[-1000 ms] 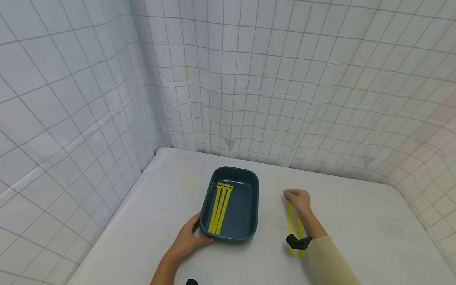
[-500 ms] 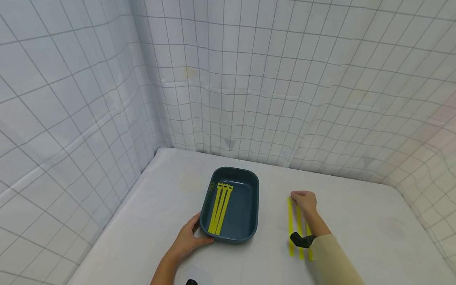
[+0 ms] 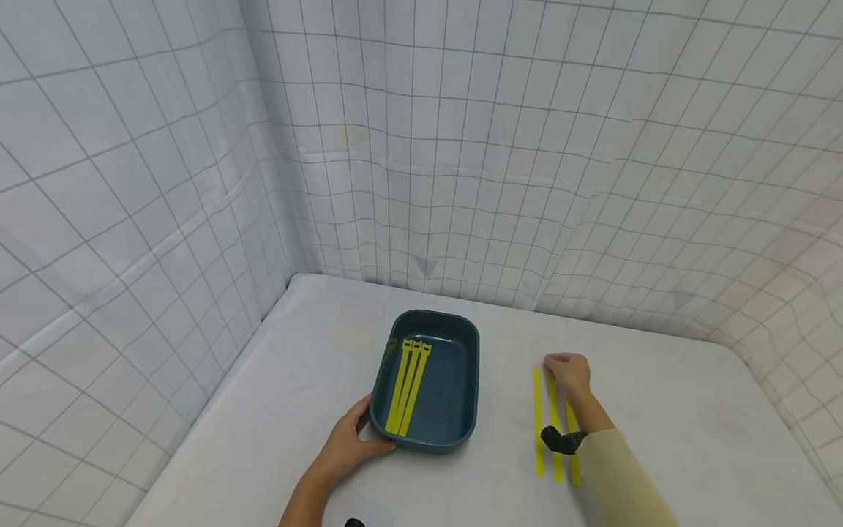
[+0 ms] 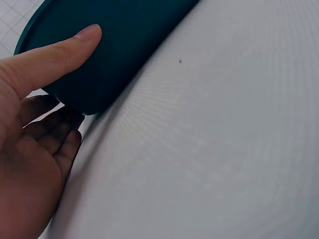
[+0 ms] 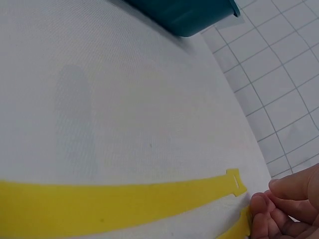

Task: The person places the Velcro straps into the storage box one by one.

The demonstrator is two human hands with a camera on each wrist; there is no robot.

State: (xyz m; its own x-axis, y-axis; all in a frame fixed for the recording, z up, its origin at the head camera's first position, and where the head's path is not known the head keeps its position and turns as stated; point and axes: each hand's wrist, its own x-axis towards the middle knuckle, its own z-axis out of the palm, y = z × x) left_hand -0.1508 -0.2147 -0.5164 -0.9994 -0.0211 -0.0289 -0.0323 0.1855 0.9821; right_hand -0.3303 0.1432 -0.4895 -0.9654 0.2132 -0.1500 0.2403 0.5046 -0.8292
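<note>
In the head view my left hand [image 3: 345,443] grips the near left corner of a dark teal plastic basin [image 3: 448,395]. The left wrist view has its thumb [image 4: 65,55] along the outer wall, with the other fingers round the corner. Several yellow hook-and-loop cable ties [image 3: 405,388] lie side by side in the basin. On the right, my right hand [image 3: 570,372] pinches the slotted-head end of the middle loose tie [image 3: 552,402], partly hidden by the fingers. Left of it lies another tie [image 5: 149,196], flat. A third tie [image 3: 571,421] is partly under the wrist.
A white cloth [image 3: 263,439] covers the table. White curtains with a dark grid [image 3: 408,183] hang behind and at both sides. A black wrist camera [image 3: 560,440] sits over the loose ties.
My right hand has shifted rightward from the left loose tie to the middle one, uncovering the left tie's head and more of the third tie. My left hand and the basin have stayed in place.
</note>
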